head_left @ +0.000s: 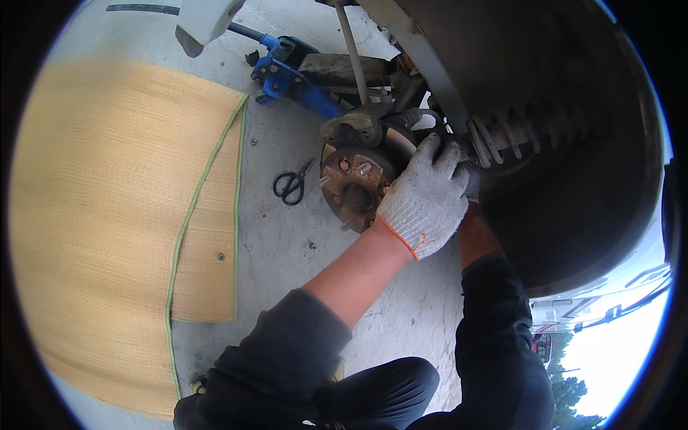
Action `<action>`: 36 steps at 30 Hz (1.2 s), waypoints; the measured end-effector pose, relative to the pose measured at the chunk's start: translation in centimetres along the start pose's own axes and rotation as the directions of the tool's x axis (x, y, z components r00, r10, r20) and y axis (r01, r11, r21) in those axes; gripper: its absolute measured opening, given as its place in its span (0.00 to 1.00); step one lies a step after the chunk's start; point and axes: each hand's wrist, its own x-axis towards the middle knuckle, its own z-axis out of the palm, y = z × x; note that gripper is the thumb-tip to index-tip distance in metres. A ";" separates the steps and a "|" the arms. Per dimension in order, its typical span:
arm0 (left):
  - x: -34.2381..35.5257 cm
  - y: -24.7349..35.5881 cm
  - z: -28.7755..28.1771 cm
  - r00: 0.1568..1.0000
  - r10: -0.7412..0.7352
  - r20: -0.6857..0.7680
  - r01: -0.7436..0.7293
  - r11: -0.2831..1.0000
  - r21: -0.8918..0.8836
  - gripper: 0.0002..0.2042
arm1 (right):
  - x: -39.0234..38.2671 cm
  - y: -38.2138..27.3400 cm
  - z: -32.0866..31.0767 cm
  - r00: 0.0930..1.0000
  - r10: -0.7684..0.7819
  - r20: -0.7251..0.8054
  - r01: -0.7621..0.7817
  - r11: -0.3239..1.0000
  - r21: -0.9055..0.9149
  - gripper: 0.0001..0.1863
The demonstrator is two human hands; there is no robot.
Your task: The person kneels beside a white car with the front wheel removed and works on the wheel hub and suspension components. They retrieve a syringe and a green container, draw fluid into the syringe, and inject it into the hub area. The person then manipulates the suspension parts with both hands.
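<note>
Left hand (pixel 424 201) on brake disc (pixel 358 179); right hand (pixel 471 188) behind.

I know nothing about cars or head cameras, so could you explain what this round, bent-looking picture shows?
It is one view from a fisheye camera worn on a person's head, looking down at their own arms. The left hand in a white knit glove rests on a rusty round wheel hub inside a dark wheel arch. The right hand is mostly hidden behind it, near a coil spring. On the concrete ground lie black scissors, a woven yellow mat and a blue jack.
</note>
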 end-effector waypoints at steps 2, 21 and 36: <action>0.0 0.0 0.0 0.999 0.004 0.053 -0.002 0.999 -0.042 0.14 | 0.6 0.2 0.0 0.999 -0.008 0.037 0.009 1.000 -0.030 0.36; 0.3 -0.3 -0.3 0.993 0.020 0.115 -0.011 0.997 -0.079 0.14 | 1.4 0.4 0.2 0.984 0.014 0.179 0.013 0.989 -0.148 0.32; 0.2 -0.4 -0.1 0.995 0.009 0.102 0.002 0.995 -0.103 0.13 | 1.1 0.7 0.3 0.972 0.025 0.232 0.018 0.984 -0.180 0.29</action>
